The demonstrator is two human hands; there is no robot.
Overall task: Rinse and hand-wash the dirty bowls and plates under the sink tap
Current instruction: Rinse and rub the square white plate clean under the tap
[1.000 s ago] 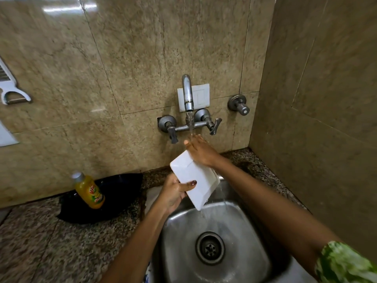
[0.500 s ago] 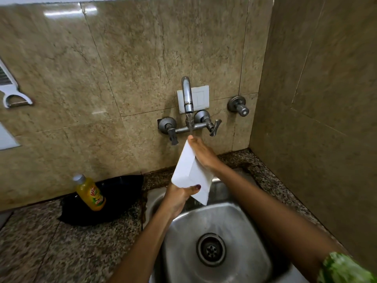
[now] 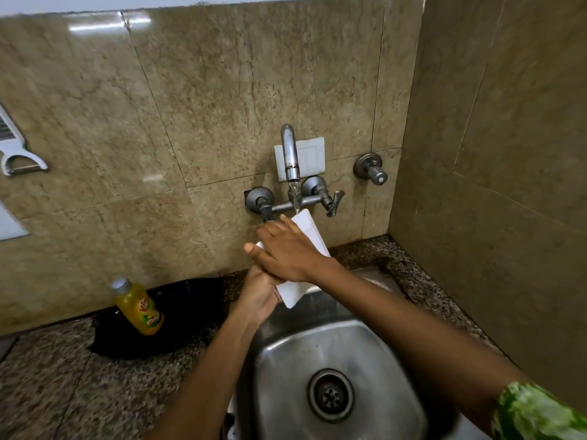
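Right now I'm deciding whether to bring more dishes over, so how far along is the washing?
Nothing shows as finished: no washed dishes are in view. In hand is one white square plate, held upright under the running tap; the left hand grips its lower edge while the right hand lies flat across its face. The sink holds no other dishes, so whatever remains is out of view.

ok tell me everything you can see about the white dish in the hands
The white dish is flat and rectangular with rounded corners, smooth and glossy. It stands tilted on end over the sink, top corner under the running tap. The left hand grips its lower edge; the right hand lies flat across its face.
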